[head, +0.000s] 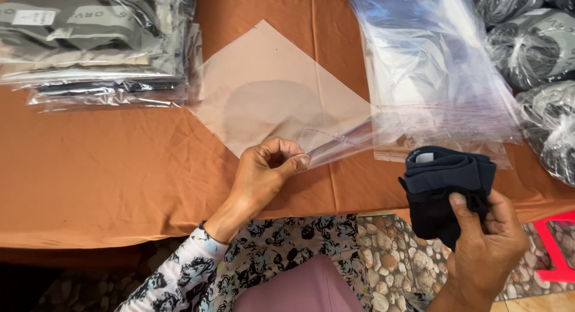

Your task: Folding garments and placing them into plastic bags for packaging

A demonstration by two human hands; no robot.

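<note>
My left hand (263,171) pinches the near corner of a clear plastic bag (269,96) that lies flat and angled like a diamond on the orange cloth (120,162). My right hand (485,240) holds a folded dark navy garment (446,180) just past the table's near edge, to the right of the bag. The thumb presses on the garment's lower fold. A small white label shows at the garment's top.
A stack of packed garments in clear bags (96,42) sits at the back left. A pile of unfilled clear bags (431,72) lies at the back right. Dark bundles wrapped in plastic (533,48) crowd the far right. A pebble-patterned floor (389,264) shows below.
</note>
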